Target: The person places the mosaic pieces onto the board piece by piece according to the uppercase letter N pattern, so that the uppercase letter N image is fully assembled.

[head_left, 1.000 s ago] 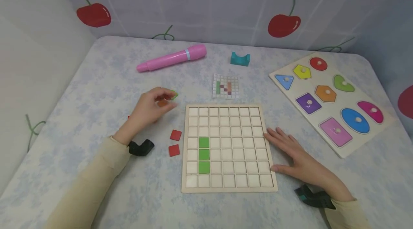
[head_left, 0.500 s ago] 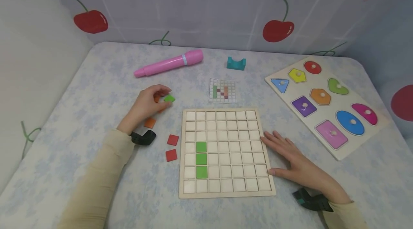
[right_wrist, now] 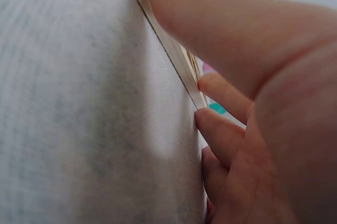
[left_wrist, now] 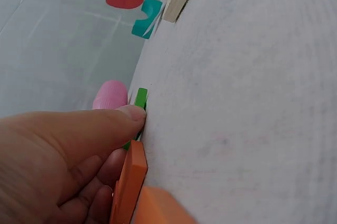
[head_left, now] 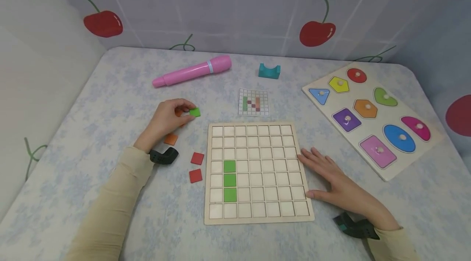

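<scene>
My left hand point(head_left: 170, 115) pinches a small green square tile point(head_left: 195, 112) between thumb and fingertips, low over the table left of the wooden grid board point(head_left: 259, 221). In the left wrist view the thumb lies against the green tile point(left_wrist: 141, 97), and orange tiles point(left_wrist: 132, 174) sit right by the fingers. Three green tiles point(head_left: 229, 180) fill part of the board's second column. Two red tiles point(head_left: 196, 176) lie just left of the board. My right hand point(head_left: 336, 183) rests at the board's right edge, thumb and fingertips touching the rim point(right_wrist: 174, 50), fingers fairly straight.
Behind the board lies a small printed pattern card point(head_left: 254, 102). Farther back are a pink pen-like stick point(head_left: 191, 72) and a teal cradle-shaped piece point(head_left: 269, 71). A shape puzzle board point(head_left: 371, 124) with knobbed pieces lies at the right.
The head view has shifted slightly. My left hand has drawn back a little, uncovering an orange tile near the wrist, and the green tile has turned in its fingers. The right hand stays put.
</scene>
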### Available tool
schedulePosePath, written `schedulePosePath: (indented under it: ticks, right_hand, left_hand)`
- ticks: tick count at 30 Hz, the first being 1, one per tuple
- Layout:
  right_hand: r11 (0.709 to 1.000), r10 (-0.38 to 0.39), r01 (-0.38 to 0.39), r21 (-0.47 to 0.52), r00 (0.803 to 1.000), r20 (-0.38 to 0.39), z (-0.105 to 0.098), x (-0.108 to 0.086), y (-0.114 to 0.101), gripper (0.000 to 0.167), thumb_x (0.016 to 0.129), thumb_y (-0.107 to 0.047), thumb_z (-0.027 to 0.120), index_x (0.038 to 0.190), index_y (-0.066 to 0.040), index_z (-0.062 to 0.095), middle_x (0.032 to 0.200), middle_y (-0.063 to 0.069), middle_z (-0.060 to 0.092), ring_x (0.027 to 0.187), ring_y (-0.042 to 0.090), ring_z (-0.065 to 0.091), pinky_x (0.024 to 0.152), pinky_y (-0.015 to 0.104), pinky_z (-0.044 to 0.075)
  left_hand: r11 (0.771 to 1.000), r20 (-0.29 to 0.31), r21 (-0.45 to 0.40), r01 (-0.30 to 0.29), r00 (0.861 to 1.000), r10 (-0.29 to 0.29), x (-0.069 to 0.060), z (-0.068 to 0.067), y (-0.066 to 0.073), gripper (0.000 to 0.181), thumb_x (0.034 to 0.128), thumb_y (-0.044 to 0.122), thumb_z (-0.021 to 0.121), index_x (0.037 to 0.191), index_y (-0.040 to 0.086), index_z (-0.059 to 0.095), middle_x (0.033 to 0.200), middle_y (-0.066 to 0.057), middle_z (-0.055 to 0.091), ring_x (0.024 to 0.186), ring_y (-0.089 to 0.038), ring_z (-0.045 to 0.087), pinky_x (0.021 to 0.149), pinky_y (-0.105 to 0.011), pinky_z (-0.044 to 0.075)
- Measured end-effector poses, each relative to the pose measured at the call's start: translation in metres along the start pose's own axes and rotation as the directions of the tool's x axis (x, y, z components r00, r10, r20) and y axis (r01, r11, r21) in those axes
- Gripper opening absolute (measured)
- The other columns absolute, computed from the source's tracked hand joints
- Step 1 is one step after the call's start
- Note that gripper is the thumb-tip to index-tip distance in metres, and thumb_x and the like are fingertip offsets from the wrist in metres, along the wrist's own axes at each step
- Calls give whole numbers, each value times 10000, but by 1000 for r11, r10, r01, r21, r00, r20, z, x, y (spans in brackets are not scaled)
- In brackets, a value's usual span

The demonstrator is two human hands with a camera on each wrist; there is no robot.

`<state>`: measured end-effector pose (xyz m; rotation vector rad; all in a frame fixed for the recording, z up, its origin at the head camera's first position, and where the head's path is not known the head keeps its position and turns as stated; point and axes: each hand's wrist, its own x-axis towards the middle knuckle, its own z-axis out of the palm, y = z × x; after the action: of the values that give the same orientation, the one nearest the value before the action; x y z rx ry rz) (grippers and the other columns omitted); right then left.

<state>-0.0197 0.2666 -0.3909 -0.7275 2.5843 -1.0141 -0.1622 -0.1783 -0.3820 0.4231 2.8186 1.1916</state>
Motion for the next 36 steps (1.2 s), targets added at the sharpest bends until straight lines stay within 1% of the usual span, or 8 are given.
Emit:
schedulePosePath:
  ticks: [7, 15, 20, 23, 26, 29, 33, 36]
  right_hand:
    - [1000, -11, 11, -13, 1000, -3, -3, 0, 1, 792, 826, -300, 724, 1482, -190, 293, 1521, 93, 205, 1393, 309, 35, 1063, 553, -15]
    - [1000, -14, 14, -18, 1000, -19, -4, 0, 3, 793, 817, -299, 733, 1477, -194, 306, 1518, 92, 216, 1393, 308, 41, 1070, 535, -22]
    - [1000, 0, 0, -5, 1000, -18, -1, -2, 3, 790, 816, -319, 731, 1475, -202, 313, 1515, 95, 224, 1392, 311, 41, 1068, 536, -25]
    - [1000, -1, 1, -3, 1000, -17, 1, -2, 3, 789, 817, -322, 730, 1475, -202, 313, 1515, 94, 223, 1392, 313, 43, 1063, 553, -16]
    - [1000, 0, 0, -13, 1000, -21, 1, 0, 2, 792, 812, -333, 731, 1474, -202, 316, 1514, 94, 227, 1391, 317, 48, 1064, 554, -10]
    - [1000, 9, -10, -16, 1000, -27, 0, 1, 1, 792, 808, -350, 731, 1471, -204, 324, 1511, 95, 234, 1390, 324, 51, 1066, 549, -14]
    - [1000, 14, -14, -5, 1000, -24, 0, 0, 0, 782, 814, -357, 724, 1471, -211, 324, 1510, 95, 239, 1389, 329, 53, 1060, 565, -11]
    - [1000, 4, -4, 4, 1000, -24, 1, 1, 1, 775, 820, -348, 720, 1471, -208, 322, 1510, 90, 239, 1388, 329, 53, 1054, 580, -5]
  left_hand:
    - [1000, -19, -7, 10, 1000, -10, 1, -1, 2, 269, 835, 100, 717, 1090, 22, 680, 1047, -118, 646, 946, -241, 562, 835, -379, 421]
    - [999, -38, -48, 20, 999, -22, 4, -2, 4, 281, 836, 101, 719, 1105, 32, 679, 1061, -112, 642, 949, -234, 557, 824, -373, 422]
    - [996, -47, -82, 34, 998, -38, 0, -3, 10, 297, 828, 124, 731, 1112, 55, 680, 1059, -85, 648, 961, -221, 558, 840, -375, 437]
    - [993, -31, -111, 43, 998, -47, -7, -6, 16, 296, 827, 126, 733, 1114, 72, 681, 1079, -62, 645, 985, -215, 558, 874, -381, 442]
    - [992, 2, -128, 20, 1000, -20, -16, -6, 25, 291, 828, 108, 730, 1112, 69, 681, 1099, -60, 639, 1010, -225, 551, 898, -392, 440]
    - [989, 25, -148, -29, 999, 33, -28, -2, 38, 292, 818, 69, 731, 1106, 57, 683, 1096, -65, 640, 1012, -237, 550, 903, -412, 435]
    - [982, 48, -172, -81, 995, 90, -46, 11, 54, 303, 787, 61, 758, 1084, 76, 699, 1050, -20, 652, 958, -219, 571, 858, -405, 465]
    - [977, 83, -166, -138, 985, 153, -55, 24, 63, 304, 770, 80, 777, 1066, 89, 706, 1029, 18, 651, 916, -189, 587, 805, -368, 493]
